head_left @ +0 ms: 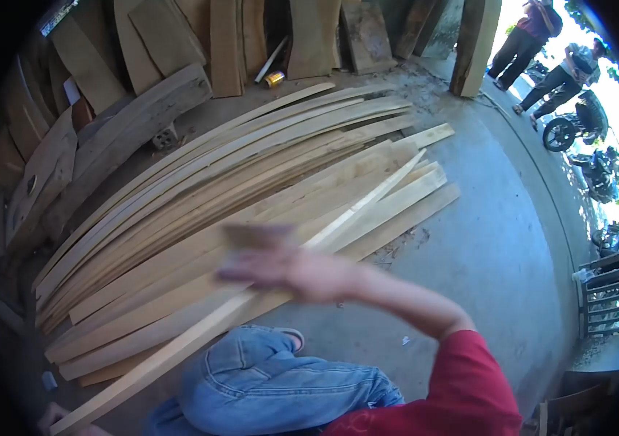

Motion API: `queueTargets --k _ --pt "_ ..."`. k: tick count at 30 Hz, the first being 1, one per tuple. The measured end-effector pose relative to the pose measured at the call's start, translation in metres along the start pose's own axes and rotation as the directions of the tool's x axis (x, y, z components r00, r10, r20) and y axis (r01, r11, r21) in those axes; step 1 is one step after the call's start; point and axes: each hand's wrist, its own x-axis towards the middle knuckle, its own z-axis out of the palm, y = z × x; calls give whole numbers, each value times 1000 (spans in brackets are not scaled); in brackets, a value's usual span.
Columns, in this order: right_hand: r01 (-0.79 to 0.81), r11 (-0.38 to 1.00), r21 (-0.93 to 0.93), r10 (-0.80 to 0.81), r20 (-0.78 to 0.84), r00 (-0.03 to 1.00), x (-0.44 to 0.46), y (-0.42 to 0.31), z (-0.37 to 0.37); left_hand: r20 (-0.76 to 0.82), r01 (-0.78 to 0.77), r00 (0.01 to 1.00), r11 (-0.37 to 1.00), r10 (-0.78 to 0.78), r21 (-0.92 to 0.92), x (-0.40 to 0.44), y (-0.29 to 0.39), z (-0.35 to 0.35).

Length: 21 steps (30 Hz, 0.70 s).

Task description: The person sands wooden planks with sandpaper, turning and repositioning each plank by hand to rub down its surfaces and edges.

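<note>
A long narrow wooden strip [171, 354] runs diagonally from the lower left up over a pile of planks [200, 211]. Its near end is at my left hand [59, 420], whose fingers are closed around it at the bottom left edge. My right hand [280, 269], blurred by motion, is over the middle of the strip. A brown flat block [257, 236] shows at its fingers, its edges smeared. My bent knee in jeans [251, 370] is just below the strip.
Boards lean along the back wall [226, 47], near a yellow can [274, 79]. A wooden post [475, 47] stands at the upper right. Beyond it are two people [560, 80], motorcycles [591, 120] and a slatted metal rack [609, 294]. Concrete floor [498, 218] lies right of the planks.
</note>
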Motion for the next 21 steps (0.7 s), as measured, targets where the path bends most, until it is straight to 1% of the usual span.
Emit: queueTargets --k 1,2,3,4,5,6,7,8,9,10,11,12,13,14,15,16,17,18,19,20,21 --pt "-118 992 43 122 -122 985 -32 23 -17 -157 -52 986 998 55 28 1 9 0" --pt "-315 946 77 324 -259 910 -63 46 -35 -146 -49 988 998 54 38 5 13 1" --pt "-422 902 -88 354 -405 843 -102 85 -51 -220 -105 969 994 110 31 3 13 3" --pt "-605 787 -120 448 -563 694 -148 118 -66 -303 -160 939 987 161 26 -2 13 5" --pt "-711 702 -47 452 -741 496 -201 164 -75 -317 -159 935 987 160 29 -4 14 7" --pt "-953 264 149 648 -759 61 -224 164 -82 -307 -117 940 987 145 108 -4 14 9" --pt "-898 350 267 470 -879 -78 -238 169 -79 -291 -86 947 978 140 189 -5 12 10" --pt "-922 348 173 387 -922 -26 -228 150 -78 -293 -101 943 975 158 200 -6 8 11" --pt "-823 532 198 377 -926 21 -210 135 -72 -226 -47 970 979 92 197 -6 3 13" --pt "-688 690 227 367 -928 61 -188 122 -60 -159 15 987 980 18 200 -5 -1 16" --pt "-493 844 212 356 -909 218 -160 110 -47 -201 -19 978 985 53 170 -7 -5 22" --pt "-399 909 124 289 -876 386 -125 91 -33 -153 56 988 941 -4 335 -7 -12 25" --pt "-423 906 -24 242 -791 563 -89 59 -23 -123 127 989 862 -76 491 -7 -16 27" --pt "-388 914 -116 208 -688 695 -65 38 -7 -320 53 829 505 458 861 -9 -26 31" --pt "-278 949 -150 154 -551 821 -38 11 4 -324 65 827 494 460 867 -8 -28 34" --pt "-205 930 -306 78 -382 921 -20 -8 15 -338 -7 901 790 270 613 -5 -29 36" --pt "-134 915 -381 15 -299 954 -11 -12 35 -266 -14 960 967 84 256 -2 -28 37" --pt "-105 930 -353 -19 -332 943 -11 -8 38 -305 -91 939 969 161 229 -7 -24 33" --pt "-72 942 -328 -55 -362 930 -15 -1 40 -298 -92 940 967 163 239 -7 -28 31" --pt "-60 954 -293 -59 -380 923 -25 13 31 -300 -91 939 965 165 246 -9 -31 30" --pt "-139 957 -254 52 -322 945 -44 29 20 -310 -90 936 963 169 253 -15 -32 29"
